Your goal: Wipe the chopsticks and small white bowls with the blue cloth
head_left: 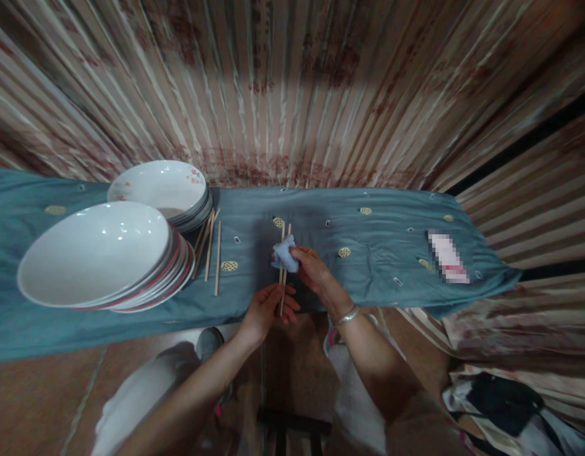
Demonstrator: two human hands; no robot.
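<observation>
While wooden chopsticks [285,278], axis twelve-to-six o'clock, are pinched nearer six by left hand [264,309], blue cloth [285,255] is pinched against them, nearer twelve, by right hand [313,268].

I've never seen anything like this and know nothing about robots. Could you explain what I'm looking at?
Happily! There's no machine arm here: these are a person's own two bare hands. The single picture comes from a camera worn on their head, looking forward and down.

The left hand holds a pair of chopsticks near the lower end. The right hand holds a pale blue cloth against them, further up.

On the patterned blue-green tablecloth, to the left, are two stacks of white dishes, with more chopsticks lying beside them. To the right lies a pixelated item, too obscured to identify. Behind everything hangs a curtain.
</observation>
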